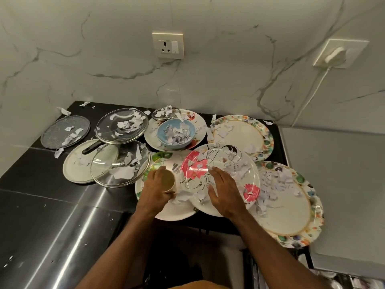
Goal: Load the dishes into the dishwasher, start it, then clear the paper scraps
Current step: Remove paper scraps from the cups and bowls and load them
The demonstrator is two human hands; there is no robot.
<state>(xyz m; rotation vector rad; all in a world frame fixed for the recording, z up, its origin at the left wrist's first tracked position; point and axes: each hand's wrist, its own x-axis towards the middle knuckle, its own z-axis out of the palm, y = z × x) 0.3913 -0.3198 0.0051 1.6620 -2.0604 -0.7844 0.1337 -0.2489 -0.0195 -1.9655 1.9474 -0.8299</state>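
Holding a small tan cup [168, 180], the left hand [155, 190] has its fingers [157, 174] curled round the wall. The cup sits tilted, mouth toward the camera, above a white plate [177, 213] at the near edge of the black desk [41, 184].

Right hand [224, 191]: fingers [220, 176] straight and slightly spread, gripping nothing, palm down over the pink-flower plate [195, 167]. Cannot tell whether it touches.

Dishes are all on the desk, none loaded. The pink-flower plate overlaps the white plate and a large plate with a coloured rim [291, 222]. Behind them are a blue bowl [164, 130] on another plate and several glass lids [116, 126]. Paper scraps [270, 184] lie over nearly everything.

Handling, as judged:
- The cup looks like paper: light and easily crushed, so a loose grip round the wall suits it.
- The plates look stiff and glossy, probably slippery. Take one at the rim, thumb on top and fingers under.
- The stack is uneven, so pulling a lower plate could shift the ones above it.
- Loose scraps will slide off any tilted dish, so tip them off first.
- The glass lids are fragile and best lifted singly by the knob.
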